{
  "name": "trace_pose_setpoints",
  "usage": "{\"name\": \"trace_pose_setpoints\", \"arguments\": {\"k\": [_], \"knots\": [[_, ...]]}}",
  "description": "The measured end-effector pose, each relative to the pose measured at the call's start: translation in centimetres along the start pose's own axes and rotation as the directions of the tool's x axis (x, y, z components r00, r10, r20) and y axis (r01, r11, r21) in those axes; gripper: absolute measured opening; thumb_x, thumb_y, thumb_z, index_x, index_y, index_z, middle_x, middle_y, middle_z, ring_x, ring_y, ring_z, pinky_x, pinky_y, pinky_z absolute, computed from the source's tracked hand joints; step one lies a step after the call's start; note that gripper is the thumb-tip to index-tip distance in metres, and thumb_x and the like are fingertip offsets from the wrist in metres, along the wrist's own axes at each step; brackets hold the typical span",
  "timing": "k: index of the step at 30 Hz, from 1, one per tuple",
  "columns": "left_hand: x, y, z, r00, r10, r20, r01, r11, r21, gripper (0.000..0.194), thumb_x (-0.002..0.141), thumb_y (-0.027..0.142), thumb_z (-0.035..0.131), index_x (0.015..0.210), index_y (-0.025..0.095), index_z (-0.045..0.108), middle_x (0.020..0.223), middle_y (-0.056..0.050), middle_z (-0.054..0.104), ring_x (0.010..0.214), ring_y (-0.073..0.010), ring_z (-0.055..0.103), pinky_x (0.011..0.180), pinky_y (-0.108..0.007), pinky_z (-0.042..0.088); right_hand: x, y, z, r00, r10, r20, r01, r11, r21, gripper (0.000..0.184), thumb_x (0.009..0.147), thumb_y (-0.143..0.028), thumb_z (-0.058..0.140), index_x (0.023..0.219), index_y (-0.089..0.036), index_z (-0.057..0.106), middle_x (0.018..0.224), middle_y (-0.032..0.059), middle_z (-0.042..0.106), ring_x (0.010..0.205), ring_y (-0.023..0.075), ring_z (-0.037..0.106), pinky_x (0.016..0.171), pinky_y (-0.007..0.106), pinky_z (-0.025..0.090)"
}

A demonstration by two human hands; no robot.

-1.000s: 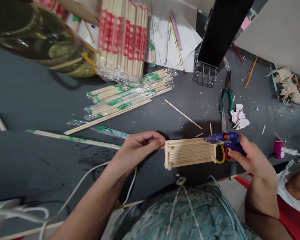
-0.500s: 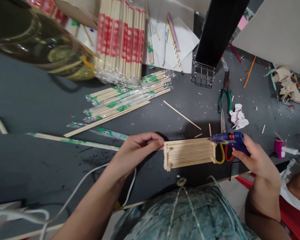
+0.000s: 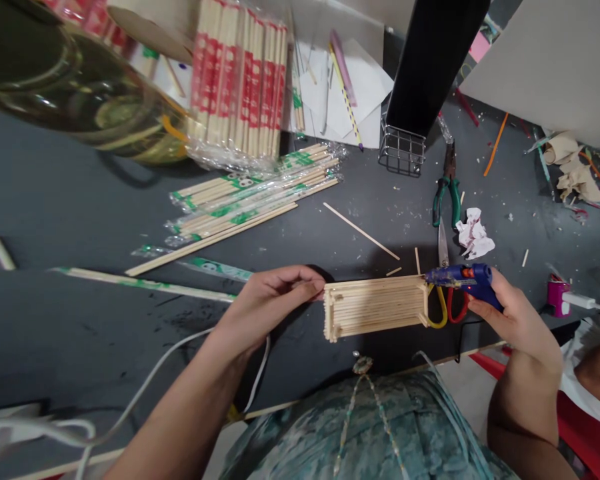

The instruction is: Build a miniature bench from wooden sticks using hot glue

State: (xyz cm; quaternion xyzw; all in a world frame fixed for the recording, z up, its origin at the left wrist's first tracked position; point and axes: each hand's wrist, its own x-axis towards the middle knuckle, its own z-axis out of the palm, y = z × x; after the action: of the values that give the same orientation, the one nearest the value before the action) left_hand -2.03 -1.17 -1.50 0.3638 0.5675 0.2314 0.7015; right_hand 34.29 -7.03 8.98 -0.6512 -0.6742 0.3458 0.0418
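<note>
A small open box of wooden chopsticks (image 3: 377, 308) lies in front of me, with short posts at its corners. My left hand (image 3: 280, 293) pinches the upper corner of its left end between thumb and fingers. In my right hand (image 3: 517, 313) is a blue hot glue gun (image 3: 467, 279), its nozzle pointing left at the upper right corner of the box. Whether the nozzle touches the wood I cannot tell. Scissors (image 3: 447, 308) with yellow and red handles lie partly under the glue gun, beside the box's right end.
Beyond the box lie wrapped chopsticks (image 3: 260, 190), a red-labelled chopstick pack (image 3: 240, 87), a loose stick (image 3: 363, 231), green-handled pliers (image 3: 447, 190) and crumpled paper (image 3: 474, 235). A large glass jar (image 3: 105, 113) stands upper left. A white cable (image 3: 155, 370) crosses lower left. Another person's arm (image 3: 597, 363) is at right.
The glue gun's nozzle has moved slightly right relative to the box corner. My left hand keeps its pinch on the box. The whole view has shifted a little.
</note>
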Motion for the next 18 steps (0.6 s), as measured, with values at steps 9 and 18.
{"name": "trace_pose_setpoints", "arguments": {"k": [9,18], "knots": [[0.1,-0.6,-0.2,1.0,0.024,0.002,-0.024,0.999,0.021,0.023,0.072,0.041,0.08,0.069,0.019,0.074,0.069,0.001,0.07,0.066,-0.0117,0.059,0.064,-0.019,0.047,-0.6,1.1,0.3,0.999,0.033,-0.039,-0.029,0.996,0.086,0.04,0.096,-0.046,0.061,0.129,-0.023,0.06,0.101,0.0058,0.074,0.094,0.0244,0.07,0.074,0.031,0.058],[0.3,-0.6,-0.2,0.998,0.047,-0.038,-0.046,0.999,0.02,0.051,0.059,0.062,0.087,0.082,0.018,0.075,0.084,-0.008,0.077,0.073,-0.0184,0.069,0.07,-0.026,0.058,-0.9,4.5,1.7,0.926,0.261,-0.273,0.028,0.673,0.739,0.035,0.09,-0.049,0.07,0.105,-0.018,0.063,0.084,0.0041,0.07,0.058,0.0118,0.055,0.051,0.025,0.046]]}}
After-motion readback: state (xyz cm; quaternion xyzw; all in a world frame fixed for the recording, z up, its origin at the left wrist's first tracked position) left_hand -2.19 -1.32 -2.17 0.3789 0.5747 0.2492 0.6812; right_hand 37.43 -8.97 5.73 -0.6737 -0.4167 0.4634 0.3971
